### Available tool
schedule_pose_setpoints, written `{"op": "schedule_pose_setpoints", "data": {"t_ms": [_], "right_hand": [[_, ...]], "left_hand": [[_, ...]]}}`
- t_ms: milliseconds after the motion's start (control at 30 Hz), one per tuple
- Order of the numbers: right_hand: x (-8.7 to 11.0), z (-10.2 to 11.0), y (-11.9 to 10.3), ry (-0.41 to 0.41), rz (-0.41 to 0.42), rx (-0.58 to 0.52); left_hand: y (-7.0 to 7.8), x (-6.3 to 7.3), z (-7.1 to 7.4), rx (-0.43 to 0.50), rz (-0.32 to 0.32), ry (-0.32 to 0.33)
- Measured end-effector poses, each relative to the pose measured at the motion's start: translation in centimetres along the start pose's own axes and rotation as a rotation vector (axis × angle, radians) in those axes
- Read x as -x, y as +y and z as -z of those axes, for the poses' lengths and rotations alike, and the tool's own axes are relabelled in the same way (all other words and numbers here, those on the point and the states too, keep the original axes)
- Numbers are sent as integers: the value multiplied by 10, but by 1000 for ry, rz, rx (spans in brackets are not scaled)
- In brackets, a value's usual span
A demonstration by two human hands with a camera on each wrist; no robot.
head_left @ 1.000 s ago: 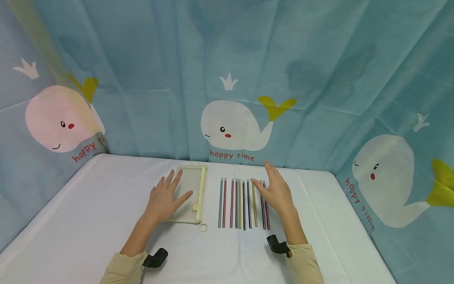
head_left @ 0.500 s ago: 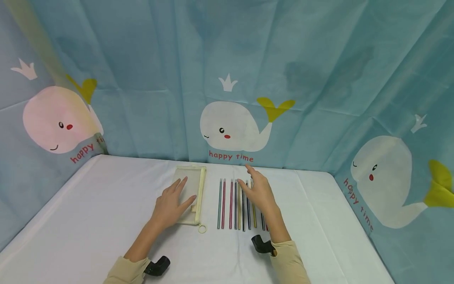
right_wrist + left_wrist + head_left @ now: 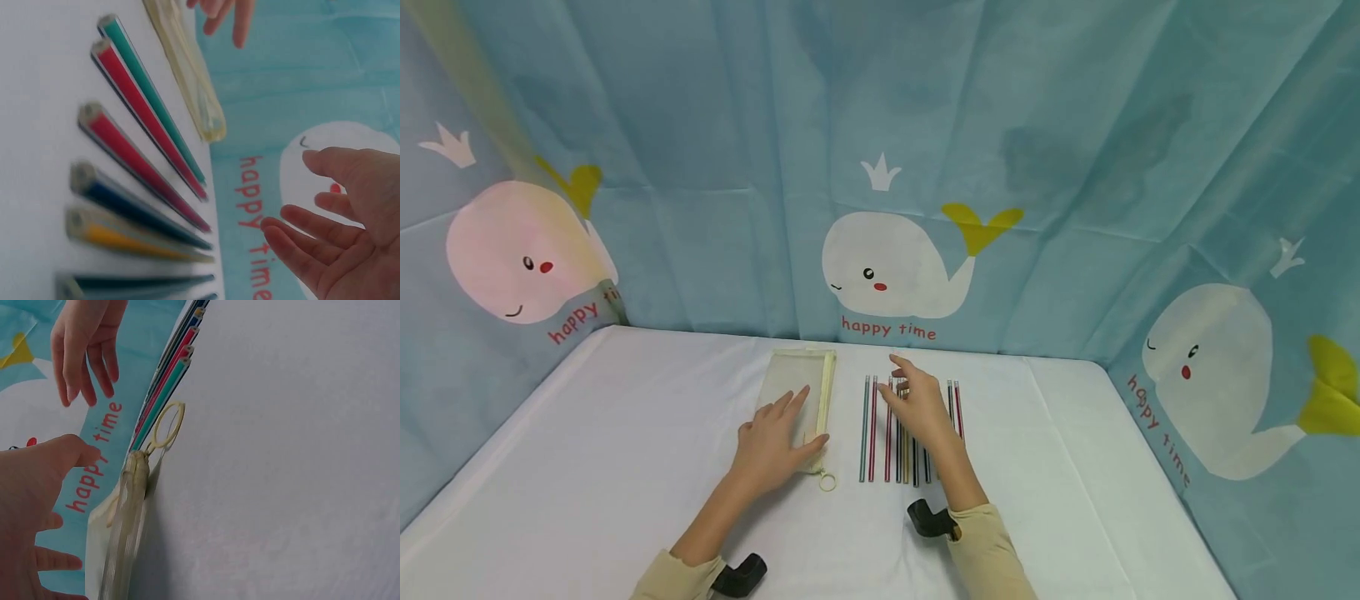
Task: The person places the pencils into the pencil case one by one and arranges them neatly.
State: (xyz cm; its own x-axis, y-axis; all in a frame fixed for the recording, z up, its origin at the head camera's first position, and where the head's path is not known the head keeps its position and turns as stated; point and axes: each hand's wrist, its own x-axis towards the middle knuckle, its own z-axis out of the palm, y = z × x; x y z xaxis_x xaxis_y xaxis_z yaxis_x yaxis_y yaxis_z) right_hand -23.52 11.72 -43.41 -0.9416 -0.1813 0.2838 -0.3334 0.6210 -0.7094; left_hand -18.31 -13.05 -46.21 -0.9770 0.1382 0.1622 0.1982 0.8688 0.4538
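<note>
My left hand (image 3: 767, 446) hovers low over a pale yellow see-through zip pouch (image 3: 793, 367), fingers spread and thumb near its zipper edge. A small ring (image 3: 182, 419) hangs from the zipper's near end. To the right of the pouch, several pencils lie side by side in a row, among them a teal pencil (image 3: 153, 94) and a red pencil (image 3: 134, 94). Over the middle of this row is my right hand (image 3: 922, 408), its fingers loosely bent and nothing in them. It hides the upper parts of several pencils in the head view.
A white cloth (image 3: 1075, 500) covers the table. Behind it and at both sides hangs a blue curtain (image 3: 715, 125) printed with whales. Each forearm wears a black wrist mount (image 3: 930, 518) near the sleeve cuff.
My right hand has moved left from the right end of the pencil row to its middle. The left hand has shifted slightly right and nearer over the pouch.
</note>
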Motion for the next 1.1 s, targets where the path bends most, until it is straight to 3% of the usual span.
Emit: {"op": "schedule_pose_setpoints", "data": {"t_ms": [200,333,567,767,967,1100], "right_hand": [[0,-16,-5,-2,19,-37],[2,-25,-8,-24,-13,-75],[3,-37,-8,-32,-63,-84],[5,-48,-6,-37,-108,-85],[6,-53,-11,-33,-71,-62],[6,-55,-14,-30,-74,-54]], "left_hand": [[5,1,-5,-58,13,-20],[6,4,-9,-94,30,-44],[6,7,-15,-131,26,-20],[7,8,-16,-103,32,-6],[5,10,-14,-65,67,-29],[4,10,-11,-62,59,-42]]}}
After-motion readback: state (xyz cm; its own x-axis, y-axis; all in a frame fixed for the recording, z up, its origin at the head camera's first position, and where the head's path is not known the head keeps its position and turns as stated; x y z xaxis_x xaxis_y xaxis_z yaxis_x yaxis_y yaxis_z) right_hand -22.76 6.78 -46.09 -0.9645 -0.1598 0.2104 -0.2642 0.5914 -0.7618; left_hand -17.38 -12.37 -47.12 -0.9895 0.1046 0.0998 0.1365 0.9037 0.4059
